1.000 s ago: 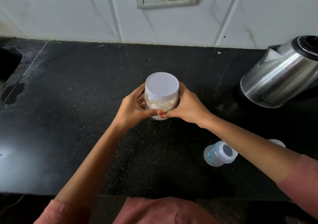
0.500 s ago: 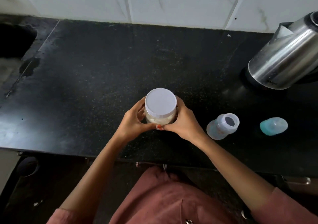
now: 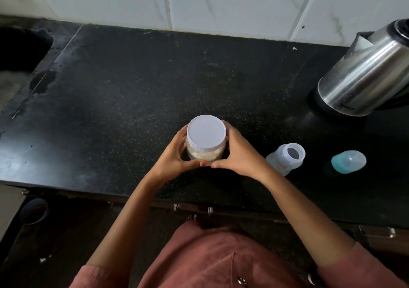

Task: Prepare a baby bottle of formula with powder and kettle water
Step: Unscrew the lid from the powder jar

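Note:
A clear jar of pale formula powder [image 3: 205, 152] with a white lid stands on the black counter [image 3: 124, 93] near its front edge. My left hand [image 3: 174, 155] grips the jar from the left and my right hand [image 3: 238, 152] grips it from the right, thumbs meeting in front. An open baby bottle [image 3: 285, 157] without its cap stands just right of my right hand. Its teal cap with the teat [image 3: 348, 161] lies further right. A steel kettle [image 3: 365, 73] sits on its base at the far right.
A sink [image 3: 20, 48] is set into the counter at the far left, with a wet patch beside it. White marble tiles [image 3: 221, 4] back the counter. Drawer handles [image 3: 192, 208] show below the front edge.
The jar in both hands came back from mid-counter to the front edge. The camera tilted down, so the wall socket left the view and the teal cap came into it.

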